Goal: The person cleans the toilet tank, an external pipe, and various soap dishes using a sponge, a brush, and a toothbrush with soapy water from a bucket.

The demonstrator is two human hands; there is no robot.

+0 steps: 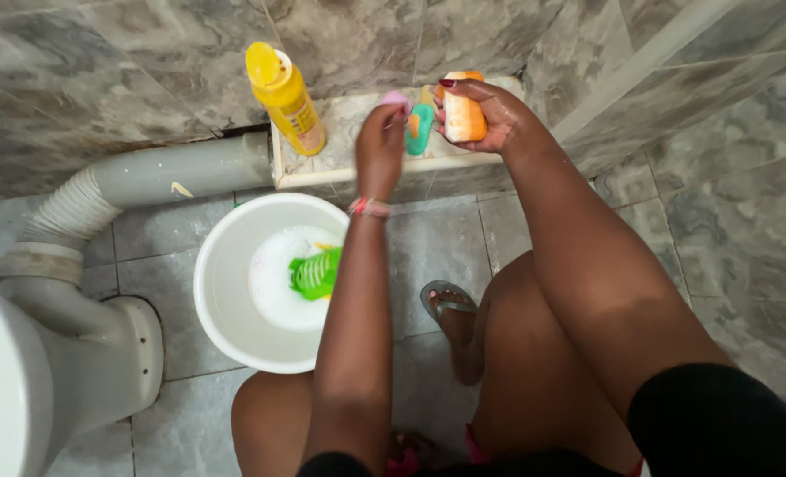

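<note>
— Where was the soap?

— At one o'clock, her right hand [481, 110] wrapped around the orange bar of soap [464, 117]; the left hand [381, 141] pinched a pink piece [396, 100] over the ledge [340, 168].

— Any risk?

— Wet fingers, I reckoned; the bar could slip toward the white bucket [225, 291] at seven o'clock.

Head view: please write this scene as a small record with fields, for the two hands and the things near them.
place: tiled floor beside a toilet
left hand: holds a small pink thing over the ledge
right hand: grips an orange and white bar
between the hands: teal item, kind unclear
on the ledge: yellow bottle, upright
white bucket: foamy water, green brush inside
</note>
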